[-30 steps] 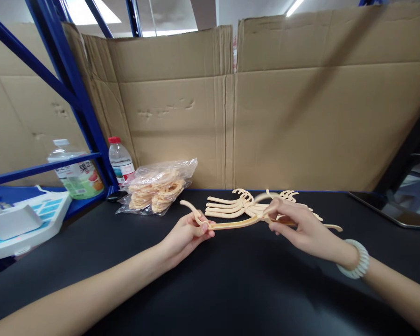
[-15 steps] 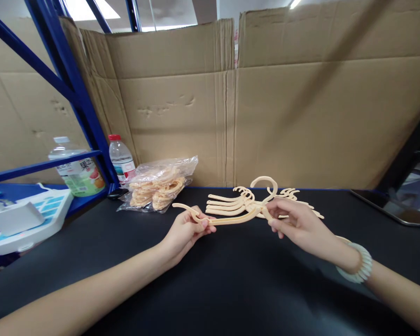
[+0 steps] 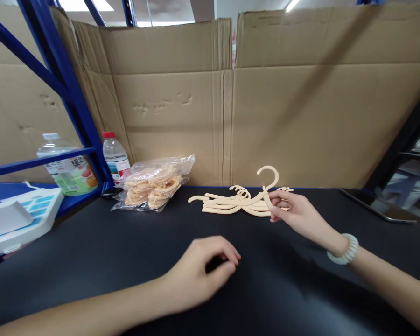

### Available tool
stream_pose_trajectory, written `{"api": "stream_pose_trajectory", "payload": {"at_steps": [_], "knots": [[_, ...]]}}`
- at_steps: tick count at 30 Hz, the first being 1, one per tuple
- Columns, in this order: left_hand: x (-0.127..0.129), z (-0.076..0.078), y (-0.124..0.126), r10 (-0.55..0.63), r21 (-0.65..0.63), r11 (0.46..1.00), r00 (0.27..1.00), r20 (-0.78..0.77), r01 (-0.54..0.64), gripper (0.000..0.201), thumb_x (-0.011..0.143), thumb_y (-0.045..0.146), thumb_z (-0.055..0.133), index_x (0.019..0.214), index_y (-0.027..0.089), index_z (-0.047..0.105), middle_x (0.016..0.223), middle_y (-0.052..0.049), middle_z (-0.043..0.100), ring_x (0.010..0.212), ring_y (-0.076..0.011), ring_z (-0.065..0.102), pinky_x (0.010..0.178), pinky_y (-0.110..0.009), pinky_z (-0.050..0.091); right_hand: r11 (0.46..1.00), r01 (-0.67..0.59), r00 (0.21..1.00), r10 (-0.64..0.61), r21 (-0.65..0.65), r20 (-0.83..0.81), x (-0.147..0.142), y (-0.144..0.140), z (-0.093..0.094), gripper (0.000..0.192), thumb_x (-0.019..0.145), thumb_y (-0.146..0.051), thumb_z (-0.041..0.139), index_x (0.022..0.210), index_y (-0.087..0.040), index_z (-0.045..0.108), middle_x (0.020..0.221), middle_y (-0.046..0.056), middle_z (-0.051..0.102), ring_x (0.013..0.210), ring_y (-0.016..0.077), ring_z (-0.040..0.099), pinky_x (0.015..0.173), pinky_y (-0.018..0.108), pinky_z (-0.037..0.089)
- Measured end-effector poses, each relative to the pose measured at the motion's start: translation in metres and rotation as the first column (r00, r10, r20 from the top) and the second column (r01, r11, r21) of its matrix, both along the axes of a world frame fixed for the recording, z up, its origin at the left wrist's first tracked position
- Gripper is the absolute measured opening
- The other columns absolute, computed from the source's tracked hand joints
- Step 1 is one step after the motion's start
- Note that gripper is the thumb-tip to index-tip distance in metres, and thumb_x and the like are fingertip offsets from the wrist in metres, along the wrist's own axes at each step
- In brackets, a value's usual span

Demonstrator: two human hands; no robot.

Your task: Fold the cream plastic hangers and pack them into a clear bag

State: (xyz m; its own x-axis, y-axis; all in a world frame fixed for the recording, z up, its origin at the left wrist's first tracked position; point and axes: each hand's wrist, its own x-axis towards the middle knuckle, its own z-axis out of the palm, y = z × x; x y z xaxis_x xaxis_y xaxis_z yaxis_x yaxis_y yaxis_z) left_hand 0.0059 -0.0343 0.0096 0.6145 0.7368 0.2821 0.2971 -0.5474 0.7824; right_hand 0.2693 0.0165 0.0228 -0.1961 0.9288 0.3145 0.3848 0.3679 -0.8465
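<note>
In the head view, your right grip pinches a cream plastic clothes hanger below its hook, by an overlapping row of matching cream hangers on the black desk. Your left grip curls loosely nearer you; you can't tell whether its tips meet. A clear plastic bag of cream hangers and a red-capped clear bottle crowd the left; a tall brown cardboard wall blocks the back.

The bare left hand has let go of the beige, curved plastic clothes hanger and drawn nearer over the smooth black surface, its fingers loosely curled. The hanger, now in the bare right hand alone, has shifted back, its left arm overlapping, in view, the row of matching beige hangers.
</note>
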Motion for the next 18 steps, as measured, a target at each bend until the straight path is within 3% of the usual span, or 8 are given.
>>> {"api": "stream_pose_trajectory", "payload": {"at_steps": [1,2,4,5,8,13,16,18], "knots": [[0.0,0.003,-0.007,-0.133,0.201,0.967,0.981,-0.139,0.159,0.013,0.087,0.017,0.053,0.094,0.016,0.065,0.106,-0.01,0.068,0.102,-0.0227,0.062,0.094,-0.037,0.047,0.999,-0.026,0.999,0.027,-0.025,0.038,0.0,0.0,-0.001,0.022,0.079,-0.03,0.056,0.097,-0.017,0.058,0.075,0.001,0.056,0.063,0.0148,0.061,0.064,0.032,0.055],[0.0,0.005,-0.012,-0.2,0.338,0.895,0.94,-0.276,0.29,0.018,0.087,0.016,0.051,0.101,0.017,0.064,0.113,-0.01,0.067,0.113,-0.0255,0.056,0.101,-0.04,0.042,0.998,-0.057,0.995,0.06,-0.041,0.086,-0.001,-0.001,-0.003,0.02,0.078,-0.028,0.056,0.095,-0.017,0.058,0.075,0.001,0.056,0.064,0.0148,0.061,0.065,0.031,0.054],[-0.001,0.008,-0.018,-0.171,0.47,0.794,0.884,-0.434,0.385,0.026,0.089,0.017,0.049,0.112,0.018,0.06,0.126,-0.01,0.061,0.125,-0.0274,0.047,0.109,-0.044,0.033,0.99,-0.127,0.969,0.135,-0.054,0.205,-0.003,-0.003,-0.007,0.016,0.078,-0.024,0.055,0.091,-0.017,0.06,0.075,0.001,0.057,0.067,0.0145,0.059,0.065,0.028,0.051],[-0.002,0.009,-0.018,-0.12,0.504,0.779,0.878,-0.463,0.372,0.028,0.09,0.019,0.049,0.116,0.018,0.058,0.131,-0.01,0.057,0.129,-0.028,0.043,0.11,-0.045,0.03,0.986,-0.153,0.947,0.163,-0.057,0.276,-0.004,-0.004,-0.009,0.013,0.079,-0.023,0.055,0.089,-0.017,0.06,0.074,0.001,0.058,0.067,0.0141,0.058,0.063,0.027,0.049],[-0.004,0.005,-0.013,0.028,0.537,0.8,0.877,-0.48,0.269,0.036,0.089,0.024,0.053,0.124,0.019,0.053,0.14,-0.011,0.049,0.131,-0.029,0.04,0.109,-0.046,0.032,0.984,-0.158,0.864,0.176,-0.078,0.472,-0.007,-0.007,-0.013,0.011,0.082,-0.022,0.053,0.086,-0.017,0.062,0.069,0.0,0.06,0.06,0.0125,0.053,0.056,0.025,0.043],[-0.002,-0.001,-0.009,0.092,0.526,0.819,0.852,-0.515,0.229,0.038,0.091,0.028,0.051,0.129,0.02,0.049,0.127,-0.008,0.059,0.12,-0.0257,0.05,0.104,-0.044,0.036,0.992,-0.123,0.737,0.08,0.016,0.671,-0.014,-0.024,0.0,0.013,0.086,-0.024,0.053,0.084,-0.016,0.063,0.07,0.003,0.063,0.062,0.0155,0.056,0.06,0.028,0.044],[-0.001,-0.002,-0.008,0.168,0.575,0.791,0.831,-0.531,0.207,0.033,0.093,0.024,0.046,0.125,0.019,0.051,0.122,-0.008,0.062,0.115,-0.0252,0.053,0.101,-0.044,0.037,0.976,-0.091,0.699,-0.078,0.196,0.711,-0.024,-0.065,0.007,0.013,0.087,-0.02,0.052,0.092,-0.016,0.063,0.091,0.01,0.066,0.086,0.0238,0.061,0.081,0.039,0.047],[-0.002,-0.003,-0.006,0.232,0.609,0.773,0.814,-0.533,0.178,0.031,0.092,0.022,0.045,0.121,0.018,0.054,0.12,-0.008,0.063,0.112,-0.0254,0.055,0.099,-0.045,0.038,0.974,-0.146,0.753,-0.004,0.172,0.658,-0.036,-0.104,0.004,0.021,0.09,-0.018,0.046,0.103,-0.019,0.062,0.099,0.011,0.064,0.094,0.0249,0.06,0.085,0.042,0.047]]}}
